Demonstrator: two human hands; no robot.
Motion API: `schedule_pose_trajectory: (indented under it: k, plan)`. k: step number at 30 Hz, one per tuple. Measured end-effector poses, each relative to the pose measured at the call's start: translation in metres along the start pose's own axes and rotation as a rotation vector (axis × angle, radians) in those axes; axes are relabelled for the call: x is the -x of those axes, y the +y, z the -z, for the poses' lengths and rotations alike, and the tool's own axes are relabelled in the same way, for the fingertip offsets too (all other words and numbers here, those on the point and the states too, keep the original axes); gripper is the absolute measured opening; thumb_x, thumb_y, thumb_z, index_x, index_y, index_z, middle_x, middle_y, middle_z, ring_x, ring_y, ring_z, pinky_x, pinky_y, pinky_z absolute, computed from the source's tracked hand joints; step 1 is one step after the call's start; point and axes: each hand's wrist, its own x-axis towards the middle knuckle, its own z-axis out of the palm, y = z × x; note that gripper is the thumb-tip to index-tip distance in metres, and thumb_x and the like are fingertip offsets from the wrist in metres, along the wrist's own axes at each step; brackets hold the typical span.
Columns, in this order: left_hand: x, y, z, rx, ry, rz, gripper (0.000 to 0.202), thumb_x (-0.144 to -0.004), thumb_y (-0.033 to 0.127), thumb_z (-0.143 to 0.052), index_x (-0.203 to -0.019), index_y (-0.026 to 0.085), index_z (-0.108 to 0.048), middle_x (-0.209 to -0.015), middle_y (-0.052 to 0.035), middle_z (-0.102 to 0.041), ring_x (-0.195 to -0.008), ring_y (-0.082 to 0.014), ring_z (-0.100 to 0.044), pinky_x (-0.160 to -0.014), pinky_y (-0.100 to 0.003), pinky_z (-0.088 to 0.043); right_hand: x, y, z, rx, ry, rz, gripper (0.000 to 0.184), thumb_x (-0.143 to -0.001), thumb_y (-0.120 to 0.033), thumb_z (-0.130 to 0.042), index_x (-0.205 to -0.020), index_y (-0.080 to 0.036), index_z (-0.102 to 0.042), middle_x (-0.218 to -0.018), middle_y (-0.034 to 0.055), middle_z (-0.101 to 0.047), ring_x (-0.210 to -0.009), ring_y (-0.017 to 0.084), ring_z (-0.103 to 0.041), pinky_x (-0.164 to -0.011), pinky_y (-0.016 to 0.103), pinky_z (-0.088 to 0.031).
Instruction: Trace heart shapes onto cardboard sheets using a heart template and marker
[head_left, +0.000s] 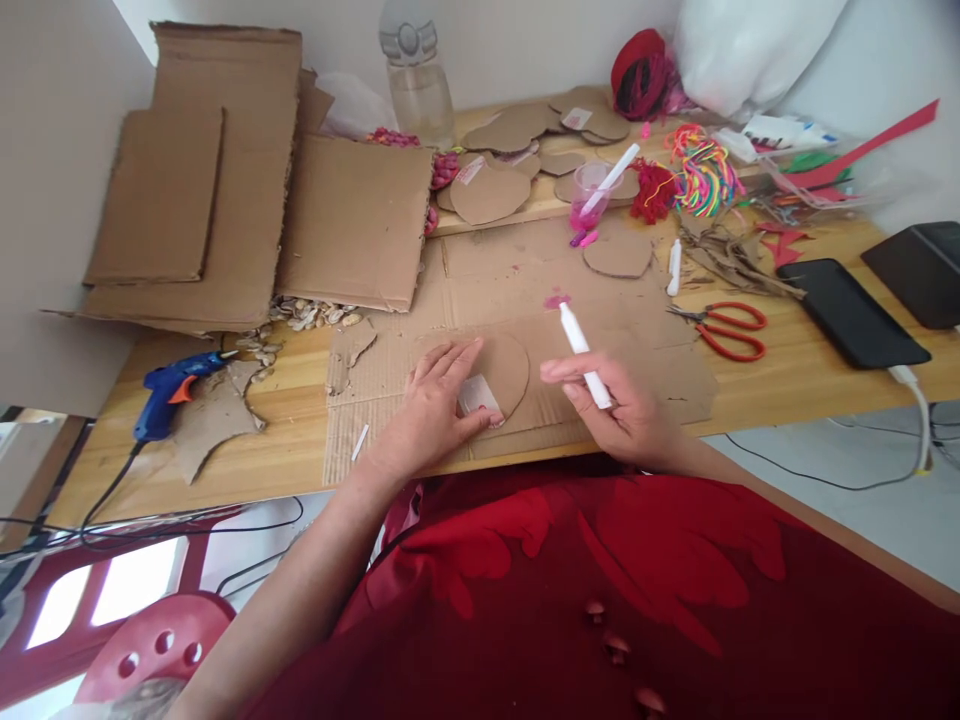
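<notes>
My left hand (439, 405) lies with its fingers stretched over the left part of a rounded cardboard cutout (508, 365), which rests on a larger cardboard sheet (480, 275). Beside my thumb, a small whitish label (475, 394) shows on the cutout. To the right, my right hand (619, 405) grips a white marker pen (581, 345), slanted with its upper end pointing away from me. Just past that end is a pink stain (556, 299) on the sheet.
A plastic cup (596, 190) of pink liquid holds another white stick. Orange-handled scissors (731, 328) and a black phone (851, 310) lie to the right. A blue glue gun (172, 395) and stacked cardboard (247, 180) are at left, a water bottle (420, 95) behind.
</notes>
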Motion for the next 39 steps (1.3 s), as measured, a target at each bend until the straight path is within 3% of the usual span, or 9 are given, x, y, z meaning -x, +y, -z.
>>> schedule_pose_trajectory:
  k: [4,9,13,15,18,23,29,34,39]
  plan:
    - [0.003,-0.005,-0.001,0.068,0.006,-0.031,0.09,-0.085,0.044,-0.082,-0.16,0.019,-0.039,-0.162,-0.0165,-0.049,-0.156,-0.0339,-0.036,-0.127,-0.056,-0.032,-0.013,0.003,-0.015,0.059,-0.182,0.093,0.031,-0.1,-0.02,-0.058,-0.129,-0.029,-0.056,-0.127,0.0068,-0.073,-0.116,0.025,-0.072,-0.098,0.042,-0.058]
    - [0.009,-0.014,0.006,0.236,0.091,-0.082,0.076,-0.093,0.043,-0.073,-0.158,0.019,-0.043,-0.162,-0.0159,-0.05,-0.154,-0.0291,-0.041,-0.128,-0.052,-0.033,-0.028,0.002,-0.03,0.202,-0.238,0.147,0.029,-0.095,-0.02,-0.066,-0.122,-0.026,-0.057,-0.118,0.0076,-0.075,-0.098,0.026,-0.073,-0.087,0.042,-0.057]
    - [0.028,-0.026,0.021,0.391,0.364,0.117,0.039,-0.101,0.046,-0.059,-0.127,0.02,-0.072,-0.134,-0.0099,-0.074,-0.13,-0.0235,-0.066,-0.116,-0.042,-0.049,-0.031,0.0,-0.033,0.261,-0.281,0.143,0.027,-0.094,-0.02,-0.068,-0.119,-0.025,-0.058,-0.115,0.0074,-0.075,-0.098,0.026,-0.071,-0.086,0.042,-0.057]
    - [0.04,-0.032,0.024,0.454,0.452,0.241,0.037,-0.104,0.047,-0.054,-0.107,0.019,-0.078,-0.112,-0.0077,-0.081,-0.111,-0.0211,-0.074,-0.105,-0.037,-0.056,-0.031,-0.001,-0.032,0.277,-0.285,0.119,0.026,-0.094,-0.021,-0.069,-0.118,-0.025,-0.058,-0.116,0.0078,-0.075,-0.099,0.026,-0.071,-0.085,0.041,-0.057]
    - [0.058,-0.037,0.022,0.494,0.489,0.296,0.03,-0.104,0.038,-0.054,-0.116,0.019,-0.075,-0.106,-0.0054,-0.081,-0.103,-0.0176,-0.076,-0.096,-0.032,-0.059,-0.033,-0.004,-0.032,0.296,-0.294,0.118,0.027,-0.094,-0.02,-0.069,-0.118,-0.025,-0.058,-0.119,0.0087,-0.075,-0.099,0.027,-0.071,-0.083,0.041,-0.058]
    - [0.072,-0.029,0.009,0.349,0.453,0.205,0.028,-0.1,0.025,-0.062,-0.126,0.021,-0.07,-0.117,-0.0057,-0.079,-0.1,-0.0157,-0.076,-0.092,-0.03,-0.061,-0.036,-0.007,-0.033,0.34,-0.326,0.124,0.029,-0.093,-0.018,-0.069,-0.119,-0.024,-0.058,-0.122,0.0088,-0.075,-0.109,0.029,-0.067,-0.091,0.045,-0.056]
    - [0.062,-0.016,0.001,0.059,0.406,-0.124,0.03,-0.101,0.018,-0.061,-0.13,0.018,-0.067,-0.124,-0.01,-0.074,-0.118,-0.0221,-0.067,-0.103,-0.041,-0.06,-0.038,-0.009,-0.033,0.35,-0.362,0.083,0.03,-0.093,-0.019,-0.068,-0.121,-0.024,-0.059,-0.118,0.0086,-0.076,-0.11,0.029,-0.065,-0.09,0.044,-0.056]
    - [0.049,-0.011,-0.003,-0.115,0.314,-0.275,0.042,-0.1,0.034,-0.065,-0.137,0.014,-0.063,-0.138,-0.0159,-0.067,-0.13,-0.0296,-0.058,-0.109,-0.05,-0.057,-0.039,-0.011,-0.036,0.34,-0.356,0.067,0.028,-0.092,-0.018,-0.068,-0.119,-0.023,-0.062,-0.114,0.0096,-0.076,-0.105,0.029,-0.066,-0.089,0.045,-0.055]
    - [0.043,-0.007,-0.002,-0.227,0.168,-0.203,0.06,-0.094,0.054,-0.066,-0.142,0.018,-0.061,-0.143,-0.0157,-0.063,-0.136,-0.0355,-0.052,-0.113,-0.057,-0.054,-0.043,-0.007,-0.029,0.236,-0.286,0.066,0.029,-0.091,-0.019,-0.068,-0.118,-0.026,-0.061,-0.118,0.0063,-0.075,-0.109,0.027,-0.068,-0.095,0.044,-0.054]
